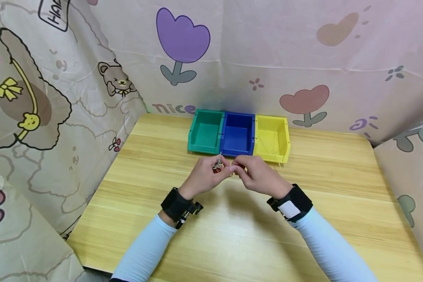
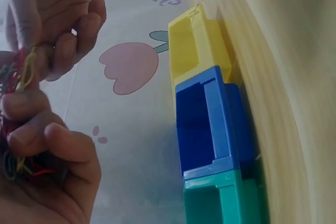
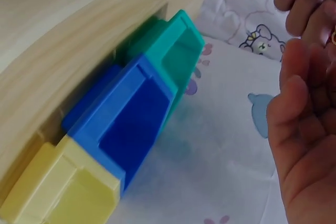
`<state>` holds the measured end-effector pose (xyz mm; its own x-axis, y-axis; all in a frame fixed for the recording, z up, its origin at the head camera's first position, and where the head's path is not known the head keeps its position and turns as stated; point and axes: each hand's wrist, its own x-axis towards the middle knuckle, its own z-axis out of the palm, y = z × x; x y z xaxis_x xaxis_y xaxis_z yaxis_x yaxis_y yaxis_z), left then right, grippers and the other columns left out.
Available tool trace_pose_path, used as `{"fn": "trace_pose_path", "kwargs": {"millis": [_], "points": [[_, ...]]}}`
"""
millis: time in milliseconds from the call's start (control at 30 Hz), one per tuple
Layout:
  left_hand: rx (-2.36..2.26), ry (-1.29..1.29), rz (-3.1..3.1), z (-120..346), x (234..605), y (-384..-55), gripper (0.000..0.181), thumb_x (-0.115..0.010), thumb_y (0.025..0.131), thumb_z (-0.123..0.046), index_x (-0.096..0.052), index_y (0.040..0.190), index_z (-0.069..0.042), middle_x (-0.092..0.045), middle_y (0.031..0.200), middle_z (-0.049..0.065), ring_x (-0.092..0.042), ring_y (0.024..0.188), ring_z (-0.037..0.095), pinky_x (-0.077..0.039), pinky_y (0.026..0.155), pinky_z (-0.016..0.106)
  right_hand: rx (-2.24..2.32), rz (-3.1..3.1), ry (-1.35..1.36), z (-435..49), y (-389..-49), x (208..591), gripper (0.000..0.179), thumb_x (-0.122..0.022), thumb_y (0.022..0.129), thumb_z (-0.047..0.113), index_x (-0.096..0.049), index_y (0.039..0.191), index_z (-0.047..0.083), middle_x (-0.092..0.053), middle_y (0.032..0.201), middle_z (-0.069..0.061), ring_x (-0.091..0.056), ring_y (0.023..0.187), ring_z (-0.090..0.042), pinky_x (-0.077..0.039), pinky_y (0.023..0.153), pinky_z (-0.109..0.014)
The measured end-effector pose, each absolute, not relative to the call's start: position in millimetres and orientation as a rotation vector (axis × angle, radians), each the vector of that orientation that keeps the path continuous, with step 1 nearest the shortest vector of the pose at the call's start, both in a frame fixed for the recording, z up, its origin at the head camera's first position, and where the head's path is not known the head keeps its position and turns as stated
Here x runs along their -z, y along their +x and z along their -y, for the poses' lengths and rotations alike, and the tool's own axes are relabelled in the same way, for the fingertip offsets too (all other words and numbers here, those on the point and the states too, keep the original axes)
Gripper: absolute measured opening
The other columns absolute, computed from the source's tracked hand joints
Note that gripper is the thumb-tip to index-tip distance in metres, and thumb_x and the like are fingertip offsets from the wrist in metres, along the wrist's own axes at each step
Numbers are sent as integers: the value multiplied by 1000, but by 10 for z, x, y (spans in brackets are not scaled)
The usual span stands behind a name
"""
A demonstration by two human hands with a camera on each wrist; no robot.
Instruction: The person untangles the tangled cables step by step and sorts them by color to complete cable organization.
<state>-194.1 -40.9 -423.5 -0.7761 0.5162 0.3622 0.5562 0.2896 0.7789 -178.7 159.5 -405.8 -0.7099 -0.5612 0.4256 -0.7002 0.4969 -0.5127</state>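
L hand (image 1: 205,173) has its fingers curled round a tangled bundle of thin coloured strands (image 1: 217,166), red, yellow & dark bits visible, held above the table (image 1: 127,196) approx. mid-scene. R hand (image 1: 259,175), just to the right, pinches strands at the bundle's edge w/ thumb & index, tips touching L thumb. Just beyond, on the far side, 3 bins side by side: green bin (image 1: 206,133) left, blue bin (image 1: 237,131) mid, yellow bin (image 1: 268,123) right, w/ a few thin strands in it & 1 over its near edge. Patterned cloth (image 1: 232,47) hangs behind. Both wrists wear blk straps (image 1: 176,204).
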Motion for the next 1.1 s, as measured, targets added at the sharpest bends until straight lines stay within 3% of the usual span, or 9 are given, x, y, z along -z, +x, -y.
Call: {"fn": "trace_pose_path", "kwargs": {"millis": [200, 400, 533, 633, 933, 1100], "points": [[1365, -1108, 2559, 410, 4261, -1945, 21, -52, 93, -40, -61, 86, -22, -58, 68, -14, -44, 51, 5, -33, 43, 27, -879, 2531, 1068, -1792, -1752, 4085, 9, -55, 92, 11, -59, 84, 13, -49, 69, 8, -45, 60, -6, -44, 53, -27], [1466, -955, 2529, 572, 4325, -1999, 18, -51, 95, -31, -60, 83, -20, -59, 70, -9, -42, 52, 9, -32, 44, 27, -859, 2517, 880, -2157, -1702, 4109, 16, -56, 90, 4, -55, 80, 17, -46, 64, 7, -43, 54, -5, -42, 46, -27], [1543, -962, 2507, 586, 4344, -1998, 19, -51, 95, -32, -60, 84, -21, -60, 74, -8, -44, 56, 11, -35, 49, 27, -901, 2576, 845, -2244, -1699, 4137, 14, -55, 92, 11, -55, 81, 18, -45, 63, 8, -42, 52, -4, -41, 45, -26], [1569, -978, 2489, 560, 4337, -1986, 19, -50, 95, -34, -60, 85, -22, -59, 73, -7, -44, 56, 11, -34, 50, 28, -960, 2598, 833, -2236, -1703, 4152, 13, -53, 95, 16, -56, 83, 19, -47, 63, 8, -44, 53, -4, -42, 46, -26], [1607, -939, 2435, 557, 4387, -1965, 19, -53, 95, -30, -60, 81, -20, -60, 75, -5, -45, 58, 12, -37, 51, 29, -997, 2500, 656, -2318, -1746, 4109, 11, -56, 92, 11, -60, 82, 14, -56, 64, 3, -49, 54, -5, -46, 46, -27], [1596, -961, 2433, 546, 4386, -1945, 18, -53, 94, -30, -61, 82, -20, -62, 79, -5, -46, 60, 12, -38, 53, 29, -946, 2463, 477, -2443, -1846, 4106, 13, -57, 92, 15, -63, 83, 8, -58, 64, 1, -51, 55, -6, -46, 46, -21]]}}
